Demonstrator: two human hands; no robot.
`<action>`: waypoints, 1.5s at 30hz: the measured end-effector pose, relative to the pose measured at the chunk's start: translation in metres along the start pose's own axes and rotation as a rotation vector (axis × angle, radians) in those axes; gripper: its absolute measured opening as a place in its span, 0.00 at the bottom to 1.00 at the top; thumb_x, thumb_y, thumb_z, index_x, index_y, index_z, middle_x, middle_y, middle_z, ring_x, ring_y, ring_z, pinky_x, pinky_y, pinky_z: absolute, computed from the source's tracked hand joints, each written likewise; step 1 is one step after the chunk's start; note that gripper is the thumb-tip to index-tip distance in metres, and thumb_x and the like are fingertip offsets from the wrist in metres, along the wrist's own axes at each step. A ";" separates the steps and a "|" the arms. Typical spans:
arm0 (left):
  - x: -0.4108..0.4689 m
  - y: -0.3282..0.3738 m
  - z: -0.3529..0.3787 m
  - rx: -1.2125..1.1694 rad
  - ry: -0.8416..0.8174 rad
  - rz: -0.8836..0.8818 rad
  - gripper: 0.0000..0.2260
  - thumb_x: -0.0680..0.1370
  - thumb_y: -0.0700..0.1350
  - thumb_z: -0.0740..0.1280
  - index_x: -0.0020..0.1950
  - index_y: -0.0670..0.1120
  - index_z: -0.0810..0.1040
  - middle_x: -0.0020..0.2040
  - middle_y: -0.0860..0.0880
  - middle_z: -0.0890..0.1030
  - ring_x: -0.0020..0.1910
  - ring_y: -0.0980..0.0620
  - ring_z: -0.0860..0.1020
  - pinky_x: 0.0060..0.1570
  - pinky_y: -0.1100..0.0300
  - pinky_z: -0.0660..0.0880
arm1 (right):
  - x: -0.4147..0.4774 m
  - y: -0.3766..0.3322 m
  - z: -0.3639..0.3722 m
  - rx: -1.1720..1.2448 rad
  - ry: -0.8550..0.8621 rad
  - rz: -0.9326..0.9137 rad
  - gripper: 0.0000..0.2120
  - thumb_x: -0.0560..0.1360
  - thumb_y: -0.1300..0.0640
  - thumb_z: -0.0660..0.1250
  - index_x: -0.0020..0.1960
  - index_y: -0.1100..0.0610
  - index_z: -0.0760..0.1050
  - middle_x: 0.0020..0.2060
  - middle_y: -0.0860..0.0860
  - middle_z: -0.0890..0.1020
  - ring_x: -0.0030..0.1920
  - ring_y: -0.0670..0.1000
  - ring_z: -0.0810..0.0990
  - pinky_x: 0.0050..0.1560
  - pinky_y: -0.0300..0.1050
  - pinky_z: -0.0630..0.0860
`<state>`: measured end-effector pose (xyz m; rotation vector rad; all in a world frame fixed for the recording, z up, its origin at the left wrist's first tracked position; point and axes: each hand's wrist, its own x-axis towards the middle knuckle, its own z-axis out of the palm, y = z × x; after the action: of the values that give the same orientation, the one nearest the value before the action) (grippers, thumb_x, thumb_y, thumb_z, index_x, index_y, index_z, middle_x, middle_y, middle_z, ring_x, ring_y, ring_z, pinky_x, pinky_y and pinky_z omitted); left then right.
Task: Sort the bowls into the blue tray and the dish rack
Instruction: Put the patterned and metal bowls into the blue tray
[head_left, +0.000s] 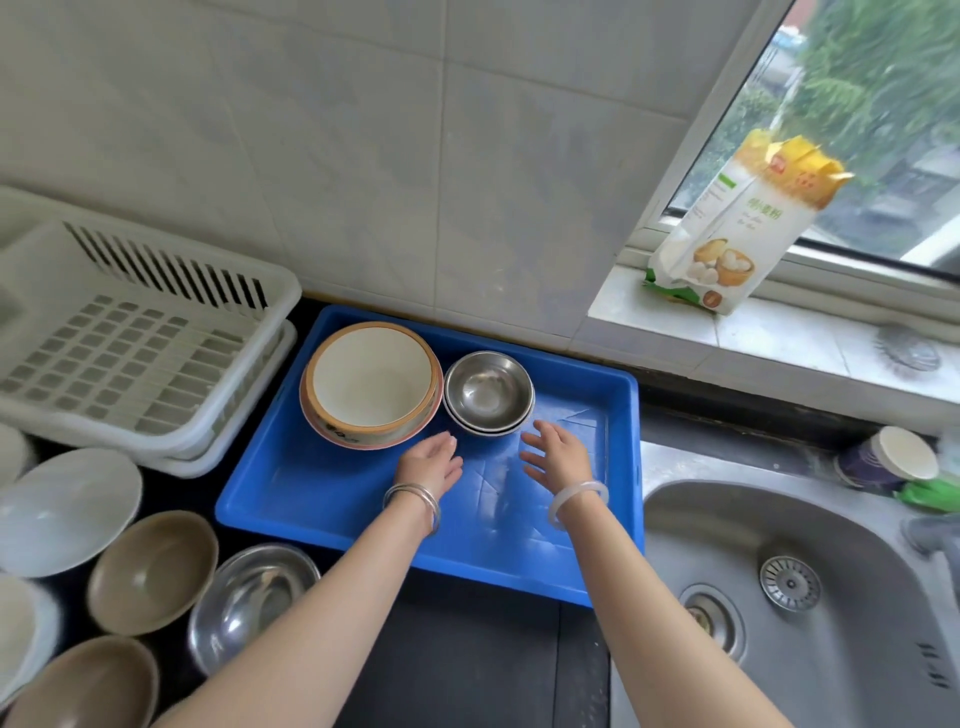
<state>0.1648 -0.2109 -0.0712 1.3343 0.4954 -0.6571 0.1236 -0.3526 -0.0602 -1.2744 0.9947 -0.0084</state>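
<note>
The blue tray (311, 493) lies on the dark counter in the middle. At its far end sit a large cream bowl with an orange rim (373, 382), stacked in another bowl, and a stack of small steel bowls (488, 392). My left hand (430, 461) and my right hand (556, 453) hover open over the tray floor, just in front of the steel bowls, holding nothing. The white dish rack (130, 338) stands at the left with nothing in it. Loose bowls wait at the lower left: a white bowl (65, 509), two brown bowls (153, 571) (85, 686) and a steel bowl (252, 597).
A steel sink (779, 571) lies to the right of the tray. A flour bag (737, 223) leans on the window sill. A paper cup (883, 460) lies on its side by the sink's far rim. A tiled wall stands behind.
</note>
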 end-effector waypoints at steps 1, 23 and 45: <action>-0.009 0.001 -0.008 0.062 0.010 0.012 0.16 0.79 0.39 0.61 0.66 0.37 0.70 0.63 0.39 0.75 0.60 0.42 0.76 0.56 0.57 0.73 | -0.010 0.000 -0.001 -0.018 -0.006 -0.029 0.10 0.80 0.56 0.56 0.57 0.57 0.73 0.58 0.61 0.78 0.48 0.55 0.76 0.53 0.52 0.75; -0.147 -0.074 -0.247 0.937 0.399 0.203 0.16 0.73 0.37 0.65 0.60 0.47 0.75 0.59 0.47 0.79 0.58 0.45 0.76 0.57 0.53 0.74 | -0.138 0.145 0.125 -0.614 -0.455 0.047 0.18 0.77 0.53 0.63 0.66 0.53 0.69 0.52 0.52 0.79 0.43 0.48 0.81 0.36 0.39 0.79; -0.149 -0.056 -0.248 1.067 0.157 0.210 0.06 0.75 0.40 0.65 0.42 0.48 0.80 0.42 0.49 0.81 0.44 0.50 0.79 0.48 0.55 0.76 | -0.144 0.165 0.057 -0.377 -0.260 0.082 0.14 0.76 0.62 0.64 0.61 0.56 0.74 0.50 0.55 0.81 0.41 0.52 0.84 0.33 0.37 0.80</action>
<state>0.0279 0.0496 -0.0558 2.4163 0.0876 -0.6597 -0.0111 -0.1759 -0.1052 -1.5297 0.8449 0.4157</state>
